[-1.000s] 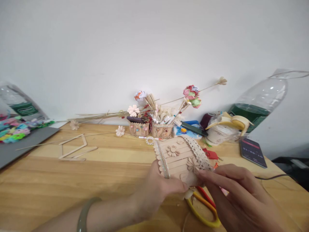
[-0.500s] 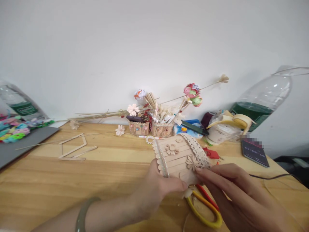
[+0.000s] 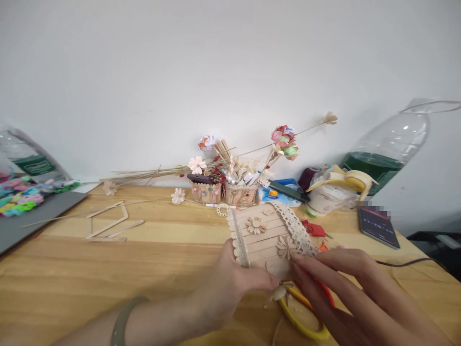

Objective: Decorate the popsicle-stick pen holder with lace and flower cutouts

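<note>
My left hand, with a green bangle at its wrist, grips a craft-stick box, its thumb along the near edge. Lace trim runs down one side of the box, and a glittery strip lines the scalloped other side. Wooden flowers decorate the face. Fingertips of my right hand press at the box's right edge, beside the lower wooden flower; the far fingers are hidden. Underneath lie yellow-handled scissors, partly covered by the hand.
Two small decorated baskets with paper flowers stand by the wall. Loose craft sticks lie at left, near a laptop with colourful pieces on it. At right are a phone, a banana peel and a large bottle.
My right hand has shifted slightly down and right, its fingertips still at the box's edge near the lower flower. The left hand and box have hardly moved.
</note>
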`<action>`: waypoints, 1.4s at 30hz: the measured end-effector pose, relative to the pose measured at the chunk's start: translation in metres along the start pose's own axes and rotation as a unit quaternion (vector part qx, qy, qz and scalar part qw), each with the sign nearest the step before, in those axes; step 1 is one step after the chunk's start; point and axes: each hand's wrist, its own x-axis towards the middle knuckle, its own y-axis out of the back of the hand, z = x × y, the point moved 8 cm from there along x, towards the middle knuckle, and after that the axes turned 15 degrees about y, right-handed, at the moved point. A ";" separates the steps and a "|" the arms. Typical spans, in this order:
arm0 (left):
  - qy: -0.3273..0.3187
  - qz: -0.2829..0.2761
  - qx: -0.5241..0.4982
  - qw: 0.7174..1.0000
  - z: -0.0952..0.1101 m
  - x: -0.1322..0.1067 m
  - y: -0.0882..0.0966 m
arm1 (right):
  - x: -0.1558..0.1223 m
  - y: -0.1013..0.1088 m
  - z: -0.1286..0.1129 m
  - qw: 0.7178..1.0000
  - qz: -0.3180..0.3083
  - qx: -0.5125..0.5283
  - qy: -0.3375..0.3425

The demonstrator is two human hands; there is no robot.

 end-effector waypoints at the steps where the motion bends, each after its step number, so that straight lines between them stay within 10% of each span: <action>1: -0.003 -0.007 0.006 1.000 0.001 -0.001 -0.002 | -0.001 0.002 -0.001 1.000 0.009 -0.010 0.008; 18: -0.007 -0.009 0.017 1.000 0.005 -0.001 -0.004 | -0.001 0.005 -0.005 0.995 -0.059 0.018 0.081; 23: -0.002 -0.012 -0.008 1.000 0.006 0.003 -0.002 | -0.004 0.014 0.021 0.993 0.041 0.060 -0.090; 27: 0.017 0.014 -0.029 0.999 0.004 0.006 0.004 | -0.022 -0.001 0.047 0.934 0.082 0.210 -0.278; 33: 0.026 0.034 -0.045 0.998 0.002 0.006 0.006 | -0.020 -0.039 0.042 0.872 0.009 0.384 -0.302; 42: 0.038 0.081 -0.029 0.996 -0.002 0.008 0.016 | -0.025 -0.047 0.041 0.875 0.015 0.392 -0.284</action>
